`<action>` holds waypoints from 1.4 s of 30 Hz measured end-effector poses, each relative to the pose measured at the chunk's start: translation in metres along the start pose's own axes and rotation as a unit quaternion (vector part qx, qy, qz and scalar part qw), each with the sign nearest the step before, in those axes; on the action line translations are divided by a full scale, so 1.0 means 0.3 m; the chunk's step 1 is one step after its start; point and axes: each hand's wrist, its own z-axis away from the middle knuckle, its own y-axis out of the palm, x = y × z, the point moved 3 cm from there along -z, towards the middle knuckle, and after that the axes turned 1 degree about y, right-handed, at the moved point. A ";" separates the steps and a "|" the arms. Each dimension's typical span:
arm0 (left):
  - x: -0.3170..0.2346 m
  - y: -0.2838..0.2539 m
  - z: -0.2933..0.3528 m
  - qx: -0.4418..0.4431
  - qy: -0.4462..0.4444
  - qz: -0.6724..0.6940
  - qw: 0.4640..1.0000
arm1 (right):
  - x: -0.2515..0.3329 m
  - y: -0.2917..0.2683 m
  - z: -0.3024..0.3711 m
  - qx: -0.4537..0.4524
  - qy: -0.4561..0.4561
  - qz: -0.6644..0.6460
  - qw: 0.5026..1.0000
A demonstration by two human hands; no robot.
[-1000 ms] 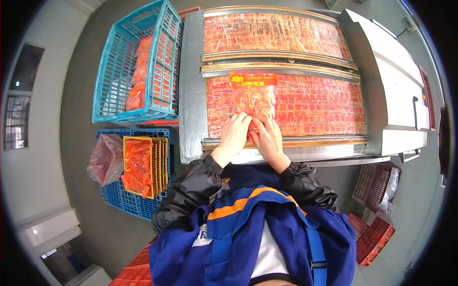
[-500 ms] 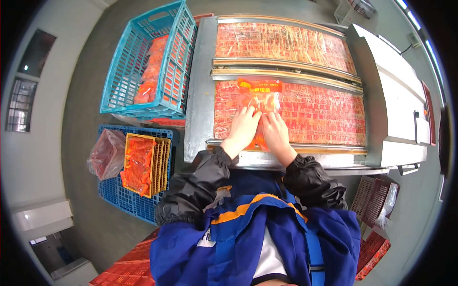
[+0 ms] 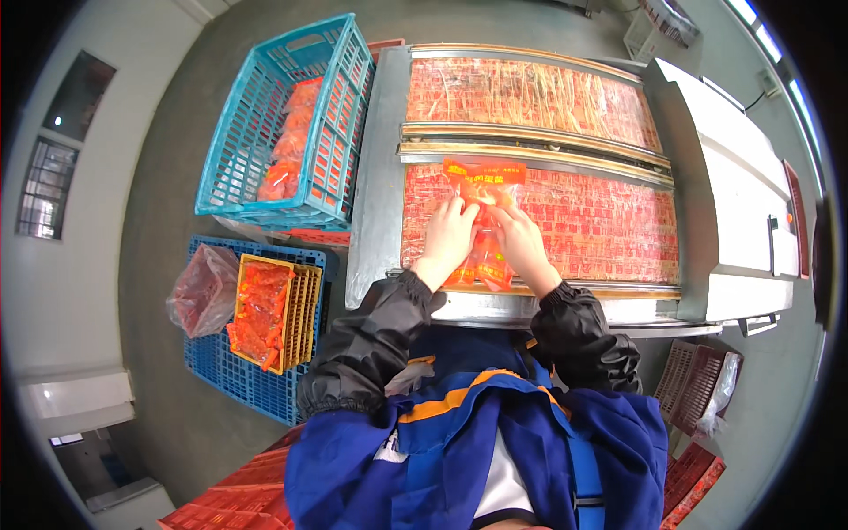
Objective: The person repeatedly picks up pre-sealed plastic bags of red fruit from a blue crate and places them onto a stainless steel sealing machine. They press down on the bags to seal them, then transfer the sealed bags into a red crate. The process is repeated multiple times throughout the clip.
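Observation:
A clear and red-orange plastic food packet (image 3: 486, 196) lies on the near red-patterned panel (image 3: 601, 216) of a metal machine bed. Its orange printed band is at the far end, and glossy pieces show through the film. My left hand (image 3: 450, 237) grips the packet's left side with bent fingers. On the other side, my right hand (image 3: 523, 240) has its fingertips closed on the film, thumb toward the middle. The packet's near end shows between my wrists, reaching the front rail. Part of its middle is hidden under my fingers.
A turquoise crate (image 3: 340, 132) holding orange packets stands left of the machine. Nearer, a yellow crate (image 3: 305, 309) of orange packets and a clear bag (image 3: 205, 291) rest on a blue pallet (image 3: 256, 384). The white machine cover (image 3: 724, 177) rises at right.
My hands have spread slightly apart, the right one shifting rightward. More of the packet's near end shows between them. The whole view has shifted a little.

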 end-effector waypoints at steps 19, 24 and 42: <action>0.113 -0.030 -0.130 0.040 0.083 0.040 0.995 | -0.045 -0.035 -0.162 0.078 -0.065 0.103 0.989; 0.121 -0.008 -0.183 -0.003 0.158 -0.008 0.987 | -0.072 0.026 -0.239 0.021 -0.109 0.118 0.987; -0.042 -0.026 0.327 0.015 0.179 0.066 0.982 | 0.175 -0.018 0.268 0.016 -0.050 0.023 0.998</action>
